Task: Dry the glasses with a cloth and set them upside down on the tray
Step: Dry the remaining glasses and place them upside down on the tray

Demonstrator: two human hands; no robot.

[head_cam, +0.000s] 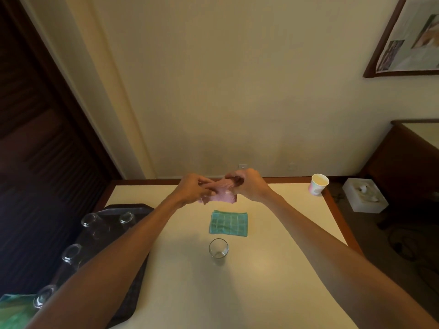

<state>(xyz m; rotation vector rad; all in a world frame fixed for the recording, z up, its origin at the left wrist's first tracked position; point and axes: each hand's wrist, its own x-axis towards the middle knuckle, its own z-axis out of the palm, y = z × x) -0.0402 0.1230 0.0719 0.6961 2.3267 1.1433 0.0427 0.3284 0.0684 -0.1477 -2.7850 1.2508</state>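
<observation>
Both hands hold a pink cloth (222,194) in the air above the far part of the table. My left hand (193,189) pinches its left end and my right hand (249,187) grips its right end; the cloth sags between them. A clear glass (218,249) stands upright on the table nearer to me, below my hands. A dark tray (140,264) lies at the left, partly hidden by my left forearm. Several glasses stand upside down on it, among them one at the back (91,223) and one in the middle (71,254).
A folded teal cloth (228,223) lies flat between the upright glass and my hands. A paper cup (319,184) stands at the table's far right corner. A green cloth (14,312) shows at the bottom left. A white box (364,194) sits on the floor at right.
</observation>
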